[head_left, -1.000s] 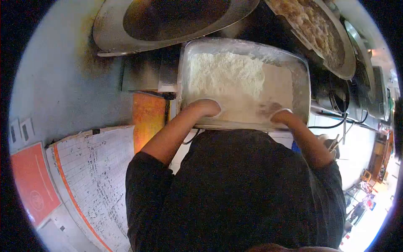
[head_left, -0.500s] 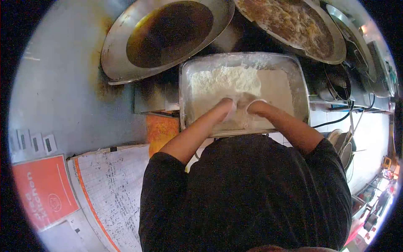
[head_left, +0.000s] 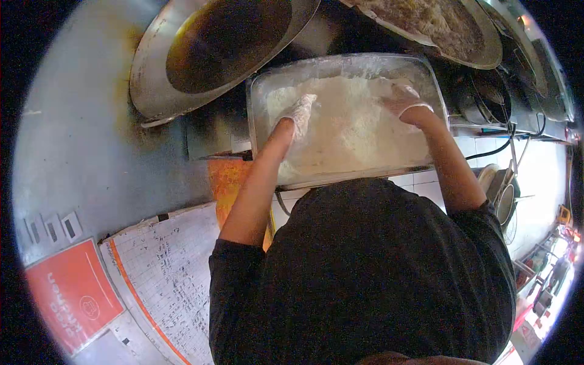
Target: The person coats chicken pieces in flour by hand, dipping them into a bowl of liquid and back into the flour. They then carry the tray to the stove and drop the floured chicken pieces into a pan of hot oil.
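Note:
A rectangular metal tray (head_left: 255, 109) holds pale flour (head_left: 347, 131) spread over its bottom. Both hands wear thin, flour-coated gloves. On the tray's left side is my left hand (head_left: 300, 115), at the flour's surface, its fingers pointing up and partly merged with the white powder. Near the upper right part of the tray, my right hand (head_left: 406, 102) touches the flour, its fingers blurred by motion. Neither hand shows an object in it, though the fingertips are hard to make out.
A large pan of dark oil (head_left: 225, 45) stands beyond the tray at the left. Another pan with bubbling oil (head_left: 438, 24) is at the upper right. Dark cookware (head_left: 486, 97) sits right of the tray. Handwritten sheets (head_left: 173, 267) are at the lower left.
My hands have moved apart from the tray's middle, the left one leftward and the right one up and rightward. The heaped flour now lies flatter and more spread out.

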Tool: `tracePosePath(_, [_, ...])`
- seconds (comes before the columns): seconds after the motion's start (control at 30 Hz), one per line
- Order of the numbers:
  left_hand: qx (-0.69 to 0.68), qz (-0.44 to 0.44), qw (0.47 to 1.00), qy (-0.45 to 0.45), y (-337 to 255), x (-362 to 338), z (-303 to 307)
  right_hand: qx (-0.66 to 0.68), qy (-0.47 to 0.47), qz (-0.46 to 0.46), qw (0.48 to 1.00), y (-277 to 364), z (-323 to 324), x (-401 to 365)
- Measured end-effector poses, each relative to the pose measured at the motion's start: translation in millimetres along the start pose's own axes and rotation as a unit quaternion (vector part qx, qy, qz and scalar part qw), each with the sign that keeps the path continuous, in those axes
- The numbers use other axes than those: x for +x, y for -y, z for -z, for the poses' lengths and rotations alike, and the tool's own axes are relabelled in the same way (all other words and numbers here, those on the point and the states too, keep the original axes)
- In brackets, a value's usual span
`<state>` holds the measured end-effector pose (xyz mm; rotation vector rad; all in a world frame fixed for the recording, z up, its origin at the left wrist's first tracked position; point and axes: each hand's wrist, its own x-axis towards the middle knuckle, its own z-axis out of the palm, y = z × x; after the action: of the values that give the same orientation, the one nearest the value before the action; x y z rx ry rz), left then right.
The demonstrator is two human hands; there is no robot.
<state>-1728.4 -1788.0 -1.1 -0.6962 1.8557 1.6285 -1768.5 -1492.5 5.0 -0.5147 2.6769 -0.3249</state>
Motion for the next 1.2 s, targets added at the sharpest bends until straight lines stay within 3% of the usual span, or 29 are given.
tracePosePath(0.07, [-0.04,0.044,0.997,-0.042,-14.5,-8.4,-23.7,0.066,-0.013,0.06,0.996,2.1,-16.2,-0.3])
tracePosePath(0.17, [0.024,-0.085,0.995,0.047,-15.3,0.0,-48.4,0.248,-0.127,0.18,0.944,12.0,-69.2,18.2])
tracePosePath(0.23, [0.078,-0.189,0.974,0.096,-8.8,8.7,-61.3,0.294,0.004,-0.047,0.955,82.6,-7.6,-18.1])
tracePosePath(0.33, [0.225,-0.243,0.936,0.116,12.2,12.5,-60.1,0.458,0.099,-0.077,0.88,78.3,-15.4,2.7])
tracePosePath(0.4, [0.44,-0.278,0.844,0.131,34.3,17.7,-44.7,0.249,0.021,0.045,0.967,76.8,-21.0,6.8])
tracePosePath(0.43, [0.474,-0.266,0.827,0.141,36.1,17.1,-39.6,0.137,-0.019,0.103,0.985,75.9,-23.1,7.1])
tracePosePath(0.47, [0.507,-0.256,0.809,0.152,38.1,16.8,-34.5,0.137,-0.041,0.099,0.985,73.7,-24.5,7.0])
tracePosePath(0.53, [0.439,-0.189,0.858,0.187,34.8,9.9,-29.1,0.138,-0.082,0.091,0.983,70.4,-27.0,5.3])
tracePosePath(0.6, [0.176,-0.131,0.957,0.191,41.0,-6.1,-28.1,0.117,-0.074,0.033,0.99,70.0,-24.0,8.1])
tracePosePath(0.63, [0.039,-0.098,0.976,0.189,38.1,-16.1,-28.3,0.107,-0.07,0.003,0.992,68.9,-22.5,10.1])
tracePosePath(0.73, [-0.297,-0.037,0.911,0.283,10.7,-44.1,-22.1,0.308,-0.05,0.013,0.95,52.7,-30.2,20.0])
tracePosePath(0.77, [-0.323,-0.036,0.908,0.263,6.8,-47.4,-21.1,0.393,-0.025,0.007,0.919,52.3,-31.0,20.0])
tracePosePath(0.83, [-0.376,-0.037,0.898,0.223,1.3,-51.1,-19.2,0.605,0.086,-0.019,0.791,59.4,-26.7,10.3])
tracePosePath(0.93, [-0.442,-0.057,0.846,0.294,6.7,-43.2,-10.4,0.511,0.138,0.012,0.848,75.2,-48.3,17.6])
tracePosePath(1.0, [-0.431,-0.055,0.851,0.296,6.2,-47.9,-9.8,0.536,0.126,-0.006,0.835,91.7,-46.0,13.0])
tracePosePath(1.07, [-0.424,-0.05,0.853,0.301,8.1,-49.5,-9.7,0.386,0.089,0.059,0.916,96.7,-39.8,10.8])
tracePosePath(1.1, [-0.423,-0.045,0.852,0.305,13.6,-45.1,-8.6,0.207,0.054,0.13,0.968,95.0,-37.2,11.5])
tracePosePath(1.13, [-0.422,-0.041,0.852,0.308,21.1,-38.8,-6.3,0.02,0.017,0.196,0.98,91.8,-36.0,13.1])
tracePosePath(1.2, [-0.524,-0.063,0.726,0.441,46.5,-18.6,4.6,0.036,-0.051,0.188,0.98,62.4,-79.6,36.1])
